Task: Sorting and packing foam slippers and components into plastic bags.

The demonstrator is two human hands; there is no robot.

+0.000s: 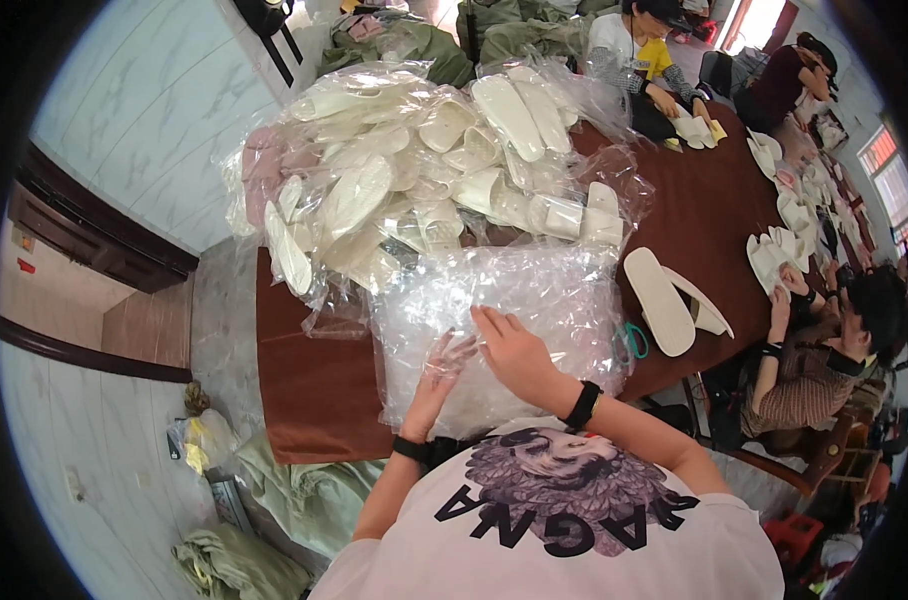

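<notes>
Both hands work a stack of clear plastic bags lying at the near edge of the brown table. The left hand sits inside or under a film layer, fingers spread, while the right hand lies flat on top with fingers extended, pinching nothing that shows. The film looks light, limp and slippery, likely best taken at an open edge. Behind it, bagged white slippers pile toward the far edge; a loose pair lies near the right edge. How many bags the stack holds is hard to make out.
</notes>
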